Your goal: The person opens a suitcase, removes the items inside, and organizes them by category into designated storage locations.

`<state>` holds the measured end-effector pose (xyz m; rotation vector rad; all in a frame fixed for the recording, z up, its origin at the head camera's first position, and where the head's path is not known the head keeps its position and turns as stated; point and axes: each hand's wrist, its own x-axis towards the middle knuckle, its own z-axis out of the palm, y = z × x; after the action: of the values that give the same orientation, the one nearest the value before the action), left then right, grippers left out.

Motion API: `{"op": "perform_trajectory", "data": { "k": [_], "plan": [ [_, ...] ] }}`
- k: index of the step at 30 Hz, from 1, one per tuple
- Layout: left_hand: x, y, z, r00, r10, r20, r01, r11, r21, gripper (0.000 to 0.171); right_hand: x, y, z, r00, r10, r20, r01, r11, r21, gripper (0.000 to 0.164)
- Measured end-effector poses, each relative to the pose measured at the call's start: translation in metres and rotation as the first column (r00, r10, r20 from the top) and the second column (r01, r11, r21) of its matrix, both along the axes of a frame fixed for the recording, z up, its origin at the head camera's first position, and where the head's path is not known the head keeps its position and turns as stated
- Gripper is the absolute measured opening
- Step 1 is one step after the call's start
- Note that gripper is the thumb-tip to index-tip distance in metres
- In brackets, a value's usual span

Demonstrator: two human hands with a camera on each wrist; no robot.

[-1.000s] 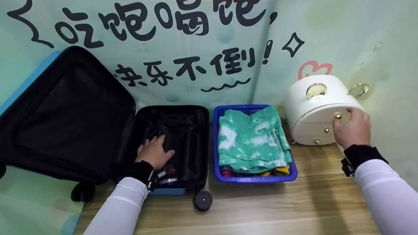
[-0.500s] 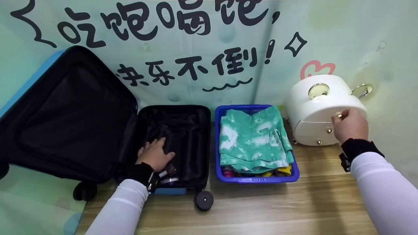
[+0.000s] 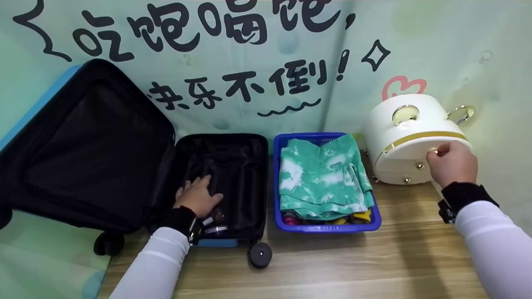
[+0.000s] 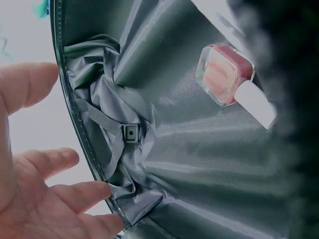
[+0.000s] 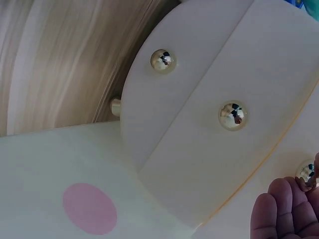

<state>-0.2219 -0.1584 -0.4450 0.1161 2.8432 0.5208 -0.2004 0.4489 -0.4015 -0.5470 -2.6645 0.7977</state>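
My right hand (image 3: 453,164) pinches the gold knob (image 5: 305,171) of the top drawer on a white, round-fronted drawer box (image 3: 380,128). That drawer stands slightly out, and a gold strip shows along its upper edge. Two lower gold knobs (image 5: 233,115) are untouched. Over the open black-lined suitcase (image 3: 245,182), my left hand (image 3: 197,198) hovers with fingers spread, holding nothing. Below it in the suitcase lie a small bottle of reddish liquid with a white cap (image 4: 224,74) and a round, clear-sided item (image 3: 215,229).
Between suitcase and drawer box stands a blue basket (image 3: 328,228) with folded green tie-dye cloth (image 3: 320,178) on other items. The suitcase lid (image 3: 91,145) leans open at left. A printed backdrop (image 3: 249,116) hangs behind the wooden surface (image 3: 332,265).
My right hand has closed on the top knob and drawn it toward me, so the top drawer has come out a little. The left hand stays almost still.
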Motion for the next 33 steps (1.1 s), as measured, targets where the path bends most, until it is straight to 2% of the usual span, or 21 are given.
{"op": "perform_trajectory", "data": {
  "k": [11, 19, 33],
  "plan": [
    [-0.003, -0.003, 0.001, 0.999, 0.015, 0.052, -0.014, 1.0, -0.012, 0.083, 0.033, 0.003, -0.007, 0.999, 0.005, -0.032, -0.005, 1.0, -0.004, 0.037],
    [-0.004, -0.004, 0.001, 0.998, 0.004, 0.061, -0.002, 0.999, -0.036, 0.085, 0.052, 0.005, -0.011, 1.0, 0.009, -0.029, -0.009, 1.0, 0.007, 0.039],
    [-0.003, -0.002, 0.0, 0.999, 0.005, 0.047, -0.003, 0.999, -0.052, 0.084, 0.072, 0.008, -0.021, 0.995, -0.009, -0.098, 0.013, 0.999, 0.037, 0.029]
  ]
}}
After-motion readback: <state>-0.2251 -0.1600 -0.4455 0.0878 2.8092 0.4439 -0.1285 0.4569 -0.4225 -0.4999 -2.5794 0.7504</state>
